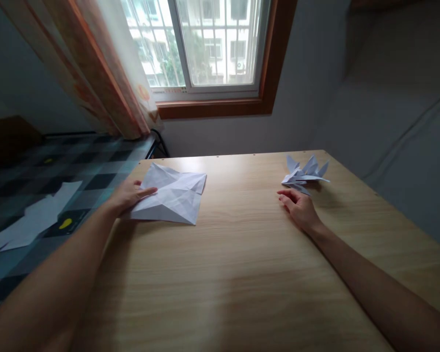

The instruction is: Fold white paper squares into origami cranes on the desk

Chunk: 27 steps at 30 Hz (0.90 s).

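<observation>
A creased white square sheet of paper lies on the left part of the wooden table. My left hand rests on its left edge, fingers stretched flat along the sheet. A finished folded white paper figure with several pointed flaps sits at the far right of the table. My right hand lies palm down on the wood just in front of that figure, fingers loosely extended and holding nothing, a small gap short of it.
A bed with a dark checked cover stands left of the table, with loose white paper sheets on it. A curtain hangs beside the window. A grey wall runs along the right.
</observation>
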### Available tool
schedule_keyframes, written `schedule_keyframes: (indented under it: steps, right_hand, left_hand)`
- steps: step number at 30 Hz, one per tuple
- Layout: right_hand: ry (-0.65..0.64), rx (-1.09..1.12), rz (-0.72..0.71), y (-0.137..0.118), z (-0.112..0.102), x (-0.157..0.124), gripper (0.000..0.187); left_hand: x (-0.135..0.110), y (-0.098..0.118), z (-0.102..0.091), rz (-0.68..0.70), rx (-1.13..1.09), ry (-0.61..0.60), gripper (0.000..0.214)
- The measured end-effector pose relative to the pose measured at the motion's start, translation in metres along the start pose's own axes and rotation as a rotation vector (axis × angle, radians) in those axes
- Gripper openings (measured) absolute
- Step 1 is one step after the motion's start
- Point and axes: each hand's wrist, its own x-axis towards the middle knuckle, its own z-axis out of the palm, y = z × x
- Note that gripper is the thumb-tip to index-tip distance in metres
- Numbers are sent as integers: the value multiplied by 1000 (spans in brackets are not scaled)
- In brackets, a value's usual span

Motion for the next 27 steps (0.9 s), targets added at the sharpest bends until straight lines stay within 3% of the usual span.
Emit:
schedule_keyframes:
  steps: [3,6,7,9,12,17,20,23,25,27]
  right_hand:
    - [8,-8,-5,0,0,0,36]
    - [70,-5,-9,-1,1,0,33]
    - [119,-19,-18,-2,1,0,31]
    - [254,-81,-67,-2,1,1,25]
    - [452,-198,-178,0,-3,4,18]
    - [629,-400,-244,6,-9,11,23]
    - [602,-459,-171,9,-9,12,38]
    - [477,-525,-68,11,-7,12,48]
    - [382,-556,-38,13,-6,12,48]
    - [336,-551,-34,13,-6,14,49]
  left_hand:
    - [-7,8,5,-76,258,114,74]
    - [-20,22,22,138,457,261,64]
    - [-24,28,31,229,470,238,65]
    - [-32,37,52,350,493,84,67]
    - [-37,46,77,272,447,-173,74]
    - [-30,45,89,212,414,-197,81]
    - [-24,43,88,186,400,-176,82]
    - [-23,44,87,195,382,-130,78]
    - [-29,50,86,262,358,-28,70]
    - [-41,62,86,366,284,157,59]
